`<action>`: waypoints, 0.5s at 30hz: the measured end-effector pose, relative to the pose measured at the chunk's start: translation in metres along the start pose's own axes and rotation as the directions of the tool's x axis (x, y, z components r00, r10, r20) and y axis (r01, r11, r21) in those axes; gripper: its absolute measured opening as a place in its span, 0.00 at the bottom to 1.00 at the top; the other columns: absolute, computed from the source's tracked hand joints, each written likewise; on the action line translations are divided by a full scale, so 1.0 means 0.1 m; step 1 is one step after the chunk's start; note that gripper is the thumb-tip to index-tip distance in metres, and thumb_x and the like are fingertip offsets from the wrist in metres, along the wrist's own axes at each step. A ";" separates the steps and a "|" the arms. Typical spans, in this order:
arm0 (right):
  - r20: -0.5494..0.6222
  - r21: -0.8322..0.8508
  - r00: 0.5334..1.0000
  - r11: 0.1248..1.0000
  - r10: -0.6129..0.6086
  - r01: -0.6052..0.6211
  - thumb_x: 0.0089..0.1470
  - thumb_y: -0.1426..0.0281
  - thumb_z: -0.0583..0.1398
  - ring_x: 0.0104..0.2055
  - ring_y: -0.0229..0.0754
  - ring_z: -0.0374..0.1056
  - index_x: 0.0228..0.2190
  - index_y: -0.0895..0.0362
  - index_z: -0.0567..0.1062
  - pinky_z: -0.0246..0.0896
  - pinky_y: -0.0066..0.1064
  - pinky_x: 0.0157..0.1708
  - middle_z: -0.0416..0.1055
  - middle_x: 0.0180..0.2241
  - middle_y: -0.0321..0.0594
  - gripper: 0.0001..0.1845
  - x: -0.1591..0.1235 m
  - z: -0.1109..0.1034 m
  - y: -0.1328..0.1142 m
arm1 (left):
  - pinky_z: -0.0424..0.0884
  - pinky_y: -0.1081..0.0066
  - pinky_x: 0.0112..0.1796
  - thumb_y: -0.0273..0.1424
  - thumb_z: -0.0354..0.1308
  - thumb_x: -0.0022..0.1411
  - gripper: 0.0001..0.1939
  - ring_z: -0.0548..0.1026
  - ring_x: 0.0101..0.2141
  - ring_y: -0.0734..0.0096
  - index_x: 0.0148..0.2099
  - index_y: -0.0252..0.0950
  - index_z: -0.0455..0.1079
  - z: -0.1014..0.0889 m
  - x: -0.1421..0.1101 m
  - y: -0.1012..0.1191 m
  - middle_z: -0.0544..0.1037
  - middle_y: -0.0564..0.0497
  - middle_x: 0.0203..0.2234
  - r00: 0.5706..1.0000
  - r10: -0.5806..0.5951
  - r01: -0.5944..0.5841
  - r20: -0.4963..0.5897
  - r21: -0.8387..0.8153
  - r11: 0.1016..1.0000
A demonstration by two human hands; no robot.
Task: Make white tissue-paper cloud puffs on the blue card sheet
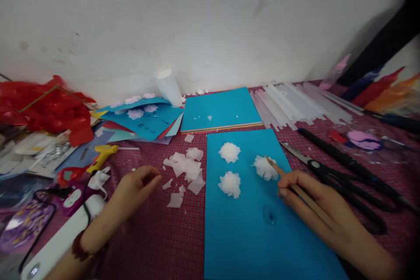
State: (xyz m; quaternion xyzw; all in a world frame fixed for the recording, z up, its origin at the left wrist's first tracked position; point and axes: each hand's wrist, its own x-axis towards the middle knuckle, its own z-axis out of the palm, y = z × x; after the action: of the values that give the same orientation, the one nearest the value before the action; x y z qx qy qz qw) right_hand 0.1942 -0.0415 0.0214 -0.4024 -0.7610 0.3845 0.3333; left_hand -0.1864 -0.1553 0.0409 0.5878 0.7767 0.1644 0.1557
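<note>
My right hand (311, 205) grips a pointed wooden stick (303, 197). The stick's tip rests on a ruffled white paper flower (265, 169) at the right of a blue sheet (243, 232). Two similar white flowers, an upper one (229, 152) and a lower one (230, 184), lie on the sheet's left half. A clear, glue-like blob (270, 215) is below the right flower. Off the sheet's left side, my left hand (139, 186) hovers with curled fingers and nothing visible in them. Beside it lie loose thin white paper pieces (183, 165).
Black-handled scissors (344, 179) lie right of the sheet. Behind are stacked blue sheets (219, 109), clear plastic strips (295, 105) and a white cylinder (169, 86). A yellow glue gun (103, 157), a white power strip (62, 240) with a cable, and red sheeting (42, 109) crowd the left.
</note>
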 end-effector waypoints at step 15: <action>0.065 -0.047 0.997 0.998 0.035 -0.032 0.53 0.67 0.58 0.28 0.45 0.73 0.30 0.50 0.71 0.70 0.30 0.32 0.73 0.24 0.35 0.01 -0.04 -0.02 0.06 | 0.70 0.67 0.33 0.24 0.50 0.61 0.07 0.73 0.30 0.66 0.35 0.35 0.69 0.25 -0.18 0.02 0.74 0.49 0.29 0.966 0.259 -0.238 -0.016 0.346 0.908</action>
State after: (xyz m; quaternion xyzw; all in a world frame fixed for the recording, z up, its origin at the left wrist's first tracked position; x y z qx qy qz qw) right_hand 0.1996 -0.0417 0.0163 -0.4096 -0.7735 0.3854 0.2920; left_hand -0.1689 -0.1705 0.0208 0.6947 0.7165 0.0638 0.0056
